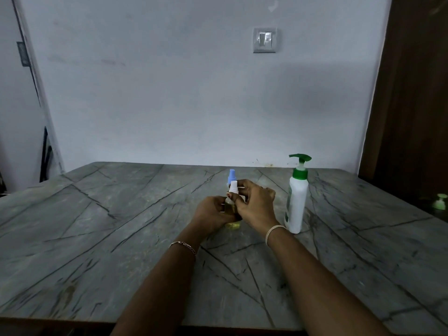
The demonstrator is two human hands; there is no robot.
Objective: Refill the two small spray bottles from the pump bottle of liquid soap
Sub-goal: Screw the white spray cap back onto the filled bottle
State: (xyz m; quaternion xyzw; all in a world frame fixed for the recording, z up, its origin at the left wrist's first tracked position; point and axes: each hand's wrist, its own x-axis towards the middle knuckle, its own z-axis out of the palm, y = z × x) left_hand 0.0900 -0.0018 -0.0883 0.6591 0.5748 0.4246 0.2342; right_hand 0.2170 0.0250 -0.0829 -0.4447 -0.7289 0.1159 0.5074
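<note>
Left of the pump bottle [297, 202], left grip [213, 212] clasps a spray bottle [230, 209]; right grip [254, 202] pinches its cap [234, 187]. Likely uncapping; next needs steady twisting.

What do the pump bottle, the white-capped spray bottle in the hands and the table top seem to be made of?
The pump bottle: likely opaque white plastic, soft sheen, with a green plastic pump. The white-capped spray bottle: clear body, plastic or glass, since yellowish liquid shows through; matte white plastic cap. The table top: grey stone or stone-look laminate, dark veins, dull finish.
</note>
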